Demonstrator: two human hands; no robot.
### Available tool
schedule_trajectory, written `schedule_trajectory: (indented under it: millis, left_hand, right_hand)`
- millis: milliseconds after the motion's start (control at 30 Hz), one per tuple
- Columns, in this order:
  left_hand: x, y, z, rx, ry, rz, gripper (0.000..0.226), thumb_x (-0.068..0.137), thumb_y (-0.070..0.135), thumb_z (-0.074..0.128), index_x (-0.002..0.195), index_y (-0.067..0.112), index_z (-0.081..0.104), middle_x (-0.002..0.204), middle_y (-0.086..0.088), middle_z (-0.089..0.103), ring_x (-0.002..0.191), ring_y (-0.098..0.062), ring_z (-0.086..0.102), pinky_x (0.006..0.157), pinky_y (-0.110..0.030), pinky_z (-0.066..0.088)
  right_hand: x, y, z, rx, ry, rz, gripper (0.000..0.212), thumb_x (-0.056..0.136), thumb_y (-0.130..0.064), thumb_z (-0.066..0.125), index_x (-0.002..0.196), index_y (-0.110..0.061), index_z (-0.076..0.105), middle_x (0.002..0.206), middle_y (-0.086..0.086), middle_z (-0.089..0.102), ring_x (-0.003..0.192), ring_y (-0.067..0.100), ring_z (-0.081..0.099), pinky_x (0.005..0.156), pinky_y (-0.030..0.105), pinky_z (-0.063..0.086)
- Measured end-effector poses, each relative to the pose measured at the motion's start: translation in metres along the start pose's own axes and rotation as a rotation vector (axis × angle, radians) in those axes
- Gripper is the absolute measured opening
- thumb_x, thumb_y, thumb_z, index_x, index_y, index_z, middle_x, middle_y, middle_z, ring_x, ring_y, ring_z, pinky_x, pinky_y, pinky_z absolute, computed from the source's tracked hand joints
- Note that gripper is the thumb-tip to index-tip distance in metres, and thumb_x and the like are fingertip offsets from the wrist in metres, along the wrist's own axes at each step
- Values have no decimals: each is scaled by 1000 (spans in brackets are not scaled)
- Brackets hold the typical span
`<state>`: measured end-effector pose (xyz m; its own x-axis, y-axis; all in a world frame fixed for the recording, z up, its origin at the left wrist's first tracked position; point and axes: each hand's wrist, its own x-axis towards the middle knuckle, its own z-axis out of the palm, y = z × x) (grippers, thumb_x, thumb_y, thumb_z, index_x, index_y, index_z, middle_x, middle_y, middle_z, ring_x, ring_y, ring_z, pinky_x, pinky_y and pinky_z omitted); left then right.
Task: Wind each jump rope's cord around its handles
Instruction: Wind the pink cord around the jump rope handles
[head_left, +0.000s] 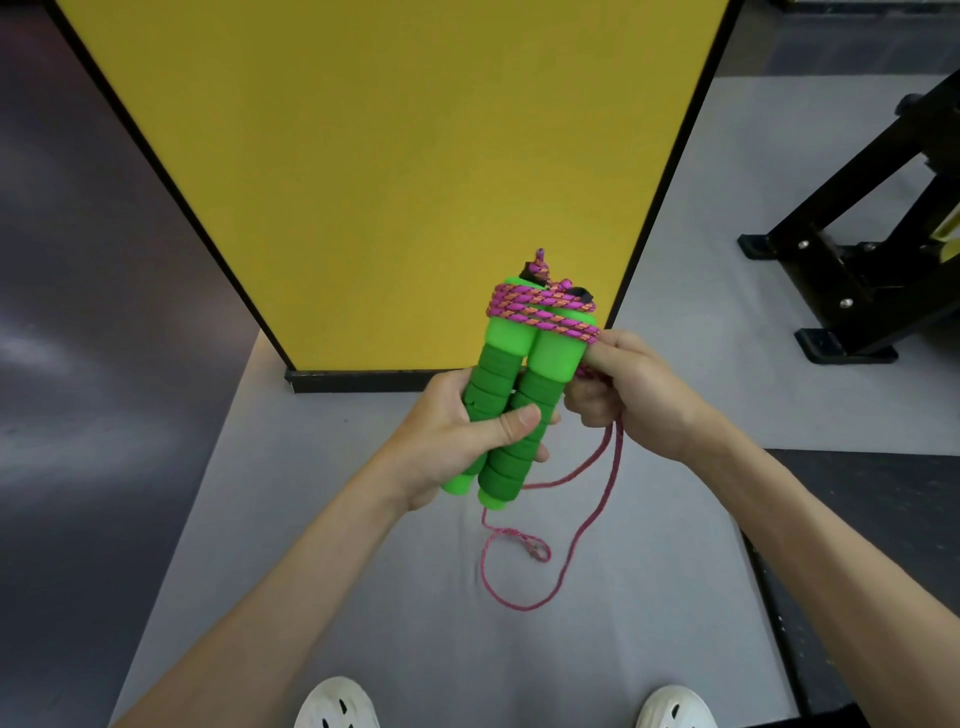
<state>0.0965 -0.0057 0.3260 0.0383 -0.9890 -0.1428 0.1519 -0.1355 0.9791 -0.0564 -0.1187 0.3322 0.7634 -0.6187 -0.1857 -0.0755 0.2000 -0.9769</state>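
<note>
Two green foam handles (511, 400) stand side by side in the air in front of the person, with a pink cord (543, 312) wound round their upper ends in a few turns. The left hand (457, 441) grips the lower halves, thumb across the front and fingers curled behind. Just beside the wrap, the right hand (634, 395) has its fingers (597, 358) pinching the cord where it leaves the last turn. The rest hangs down and loops loosely over the grey floor mat (363, 571), ahead of two white shoes (337, 701). I'd worry about those turns. They sit near the tips and could slip off if the pull slackens. A twisted kink (537, 550) in the slack might also snag.
</note>
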Motion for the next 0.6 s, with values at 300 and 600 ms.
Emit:
schedule_trajectory:
  millis: [300, 600]
  left_hand:
    - [2, 1, -1, -20, 68, -10, 33, 74, 19, 67, 105, 9, 66, 91, -7, 75, 70, -26, 71, 64, -32, 57]
    - [6, -1, -3, 21, 191, -10, 13, 87, 9, 65, 100, 6, 65, 93, -8, 74, 69, -24, 71, 62, -33, 58]
  right_hand:
    - [-3, 3, -9, -243, -2, -81, 30, 99, -24, 44, 83, -5, 61, 58, -2, 37, 48, 10, 24, 43, 21, 21]
    - [1, 4, -13, -602, 157, -130, 29, 101, -13, 40, 80, -13, 60, 55, -2, 42, 49, 8, 36, 50, 20, 32]
